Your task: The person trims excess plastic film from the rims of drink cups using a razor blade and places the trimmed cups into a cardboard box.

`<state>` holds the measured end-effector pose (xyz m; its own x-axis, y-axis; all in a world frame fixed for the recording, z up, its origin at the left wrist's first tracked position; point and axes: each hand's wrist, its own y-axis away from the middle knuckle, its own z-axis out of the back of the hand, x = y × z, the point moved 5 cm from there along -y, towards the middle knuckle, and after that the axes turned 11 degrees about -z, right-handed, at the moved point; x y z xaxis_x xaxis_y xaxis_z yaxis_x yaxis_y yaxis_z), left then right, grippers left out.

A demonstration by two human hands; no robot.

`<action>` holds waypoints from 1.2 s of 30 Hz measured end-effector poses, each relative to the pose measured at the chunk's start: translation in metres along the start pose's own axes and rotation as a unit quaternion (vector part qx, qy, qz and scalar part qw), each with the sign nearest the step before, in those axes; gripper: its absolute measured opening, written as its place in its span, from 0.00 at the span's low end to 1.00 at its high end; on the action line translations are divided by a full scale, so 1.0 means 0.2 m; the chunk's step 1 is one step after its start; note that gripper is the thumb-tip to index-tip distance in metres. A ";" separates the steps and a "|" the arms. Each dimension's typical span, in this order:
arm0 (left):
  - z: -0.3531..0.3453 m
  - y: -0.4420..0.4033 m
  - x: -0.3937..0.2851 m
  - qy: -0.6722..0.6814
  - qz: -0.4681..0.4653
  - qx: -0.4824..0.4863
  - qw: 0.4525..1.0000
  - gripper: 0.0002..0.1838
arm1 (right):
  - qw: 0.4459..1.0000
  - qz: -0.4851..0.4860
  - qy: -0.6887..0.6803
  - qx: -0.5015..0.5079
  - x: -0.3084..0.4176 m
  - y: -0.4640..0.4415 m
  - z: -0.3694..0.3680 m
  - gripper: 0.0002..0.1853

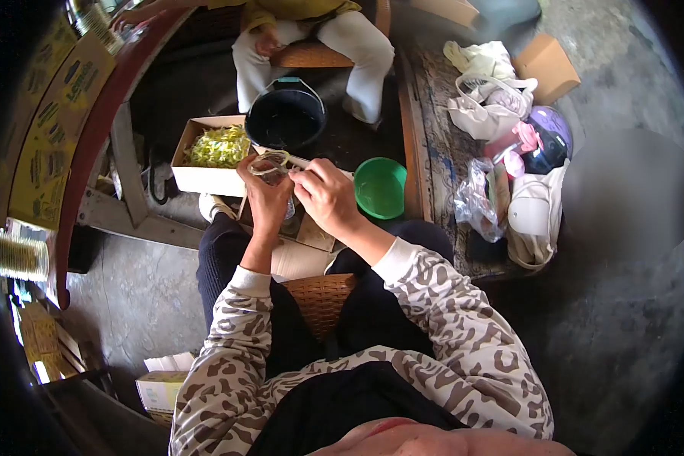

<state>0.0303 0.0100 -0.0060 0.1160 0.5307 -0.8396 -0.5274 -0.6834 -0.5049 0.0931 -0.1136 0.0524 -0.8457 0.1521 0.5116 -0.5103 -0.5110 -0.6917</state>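
Note:
In front of me, my left hand (pixel 264 196) is closed around a pale yellow, ring-shaped loop of thin strands (pixel 272 157). My right hand (pixel 328 196) is beside it, thumb and fingers pinched together at the loop's right side; what exactly sits in that pinch is too small to make out. Just beyond my left hand stands an open cardboard box (pixel 209 181) with yellow-green thin strips (pixel 219 146) inside. A clear bottle-like object (pixel 289 216) shows partly below my hands, mostly hidden by them.
A black bucket (pixel 285 114) stands ahead, with a green basin (pixel 380 188) to the right. Another person (pixel 311 38) sits opposite. Bags (pixel 490 106) and a plastic bag (pixel 479 201) lie on a low wooden bench at right. Printed yellow boxes (pixel 61 129) line the left table.

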 end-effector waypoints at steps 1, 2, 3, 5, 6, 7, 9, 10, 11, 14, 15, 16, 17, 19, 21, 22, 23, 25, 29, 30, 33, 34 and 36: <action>0.00 0.00 -0.02 -0.006 0.014 -0.005 1.000 0.37 | 1.000 -0.003 0.004 -0.001 -0.01 0.00 0.00 0.11; 0.00 0.00 -0.04 -0.013 0.027 -0.011 0.999 0.37 | 1.000 0.000 0.024 0.004 -0.01 0.00 0.00 0.11; -0.01 0.01 -0.04 0.001 0.052 -0.009 0.999 0.37 | 0.999 0.003 0.043 0.010 -0.01 0.00 0.00 0.11; -0.03 0.01 -0.01 -0.022 0.038 -0.009 0.999 0.37 | 0.998 0.005 0.060 0.019 -0.01 -0.01 0.00 0.11; -0.03 0.01 0.01 -0.047 0.023 -0.013 0.999 0.37 | 0.997 0.010 0.075 0.027 -0.01 -0.01 -0.01 0.11; -0.04 0.02 0.03 -0.045 0.024 -0.010 0.999 0.37 | 0.997 0.007 0.077 0.027 -0.01 -0.01 -0.01 0.11; -0.04 0.01 0.04 -0.058 0.001 -0.015 0.998 0.37 | 0.999 -0.016 0.046 0.005 -0.03 -0.02 -0.01 0.09; -0.04 0.01 0.05 -0.057 0.001 -0.014 0.998 0.37 | 0.999 -0.016 0.047 0.005 -0.03 -0.02 -0.03 0.09; -0.05 0.01 0.07 -0.032 0.035 -0.009 0.999 0.38 | 0.996 -0.083 -0.016 0.004 -0.07 -0.01 -0.04 0.08; -0.05 0.01 0.11 0.051 0.092 0.013 0.994 0.37 | 0.968 -0.181 -0.172 0.014 -0.16 -0.02 -0.06 0.05; -0.06 0.02 0.13 0.108 0.117 0.028 0.987 0.34 | 0.963 -0.199 -0.181 0.022 -0.19 -0.01 -0.06 0.05; -0.06 0.02 0.14 0.109 0.118 0.032 0.986 0.34 | 0.957 -0.218 -0.191 0.029 -0.21 -0.01 -0.06 0.04; -0.08 0.02 0.15 0.148 0.136 0.066 0.977 0.32 | 0.944 -0.243 -0.223 0.023 -0.24 -0.01 -0.06 0.05; -0.11 0.03 0.15 0.224 0.206 0.093 0.948 0.26 | 0.924 -0.283 -0.257 0.017 -0.32 -0.02 -0.06 0.06; -0.11 0.04 0.11 0.322 0.212 0.054 0.921 0.22 | 0.899 -0.335 -0.281 0.035 -0.37 -0.01 -0.07 0.07; -0.12 0.04 0.11 0.346 0.219 0.054 0.911 0.22 | 0.893 -0.343 -0.290 0.039 -0.37 -0.02 -0.06 0.07; -0.12 0.04 0.12 0.346 0.220 0.057 0.910 0.22 | 0.892 -0.345 -0.289 0.036 -0.39 -0.01 -0.07 0.07; -0.13 0.03 0.13 0.384 0.236 0.050 0.891 0.27 | 0.866 -0.386 -0.313 0.044 -0.42 0.02 -0.13 0.09; -0.12 0.04 0.13 0.356 0.245 0.037 0.901 0.29 | 0.837 -0.424 -0.338 0.067 -0.41 0.05 -0.16 0.09; -0.12 0.04 0.13 0.357 0.246 0.041 0.900 0.29 | 0.837 -0.427 -0.336 0.064 -0.41 0.05 -0.16 0.09; -0.11 0.03 0.15 0.333 0.243 0.061 0.909 0.30 | 0.847 -0.408 -0.332 0.080 -0.38 0.06 -0.16 0.08; -0.11 0.03 0.16 0.335 0.245 0.066 0.908 0.30 | 0.847 -0.410 -0.330 0.076 -0.38 0.06 -0.15 0.08; -0.12 0.02 0.16 0.366 0.224 0.070 0.900 0.31 | 0.810 -0.438 -0.371 0.120 -0.37 0.06 -0.16 0.07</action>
<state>0.0513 0.0123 -0.0387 0.3617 -0.2907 -0.8858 -0.7538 -0.6503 -0.0944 0.1444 -0.1037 -0.0111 0.1965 0.0396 0.9797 -0.7438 -0.6450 0.1752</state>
